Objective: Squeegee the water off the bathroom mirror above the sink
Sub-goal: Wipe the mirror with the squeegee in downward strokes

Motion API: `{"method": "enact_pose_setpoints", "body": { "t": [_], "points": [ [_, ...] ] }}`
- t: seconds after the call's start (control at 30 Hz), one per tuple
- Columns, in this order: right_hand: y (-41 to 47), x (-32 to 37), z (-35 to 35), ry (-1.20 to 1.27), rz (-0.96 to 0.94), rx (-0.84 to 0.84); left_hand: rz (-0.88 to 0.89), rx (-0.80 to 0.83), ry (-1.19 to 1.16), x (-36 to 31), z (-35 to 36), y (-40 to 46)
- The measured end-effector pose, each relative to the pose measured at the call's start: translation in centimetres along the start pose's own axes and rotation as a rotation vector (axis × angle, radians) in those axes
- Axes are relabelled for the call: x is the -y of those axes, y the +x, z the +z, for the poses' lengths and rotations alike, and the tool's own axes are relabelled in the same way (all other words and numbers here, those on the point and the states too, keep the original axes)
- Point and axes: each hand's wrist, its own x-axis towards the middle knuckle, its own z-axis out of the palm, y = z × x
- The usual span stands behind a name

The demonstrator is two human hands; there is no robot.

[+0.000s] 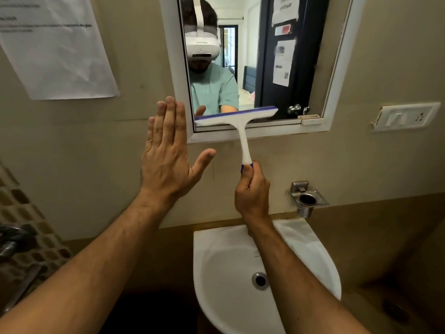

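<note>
The squeegee [240,126] is sitting at the bottom edge of the mirror [265,68]. Its blade is running roughly horiz., long axis left-right, right end tilted slightly up. The blue rubber edge is pointing up; the blade is lying against the lower glass, just above the white frame. The handle is running down and slightly right from blade ctr, crossing the bottom frame rail and ending in a blue grip.

The mirror is hanging on a beige wall, directly above a white sink [313,249] w/ a metal drain. A paper sheet [55,49] is taped to the wall at upper left. A white switch plate [407,116] is mounted right of the mirror; a metal holder [307,201] is fixed below it, near the sink's rear right corner. Brown mosaic tile is showing at the far left edge.

The right hand [252,189] is gripping the handle's lower end, fingers curled tight around it, forearm rising from over the sink. The left hand [168,153] is raised flat beside the mirror's lower-left corner, fingers straight and together, pointing up, thumb spread out to the right, holding nothing. Contact w/ the wall: cannot tell.
</note>
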Motion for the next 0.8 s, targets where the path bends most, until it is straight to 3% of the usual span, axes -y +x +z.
{"method": "enact_pose_setpoints", "body": {
  "t": [0.17, 0.43, 0.8],
  "points": [
    [5.1, 3.2, 0.2, 0.03, -0.069, -0.105, -0.006, -0.047, 0.0, -0.7, -0.5, 1.2],
    [0.9, -1.4, -0.8, -0.057, -0.015, 0.022, -0.007, -0.073, 0.059, -0.4, -1.4, 2.9],
    [7.3, 4.5, 0.6, 0.027, -0.075, -0.019, -0.039, -0.09, 0.112, -0.3, -2.1, 3.4]
  ]
}}
